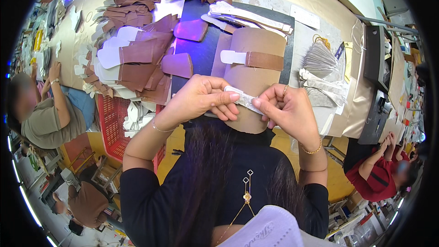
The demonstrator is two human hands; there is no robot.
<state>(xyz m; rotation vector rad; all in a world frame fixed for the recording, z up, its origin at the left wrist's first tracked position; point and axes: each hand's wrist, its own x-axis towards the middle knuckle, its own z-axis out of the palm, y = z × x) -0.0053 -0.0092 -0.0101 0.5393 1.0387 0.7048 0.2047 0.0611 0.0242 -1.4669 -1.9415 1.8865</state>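
My left hand (204, 95) and my right hand (287, 108) pinch the two ends of a short whitish strip (246, 100) between thumbs and fingers. Just under the strip is a curved tan board (256, 80), its near end by my body. Across the board's far part lies a brown strip (265, 61) with a white rounded tab (233, 57) at its left end. Left of the board, beyond my left hand, rest two separate brown leather-like flaps, a nearer one (178, 65) and a farther one (190, 30).
Layered brown and white pieces (137, 57) cover the table's left part. Long pale strips (249, 16) lie behind the board; fanned grey pieces (323, 59) are at right. A red crate (116, 128) stands below the left edge. Co-workers sit at left (50, 114) and right (375, 176).
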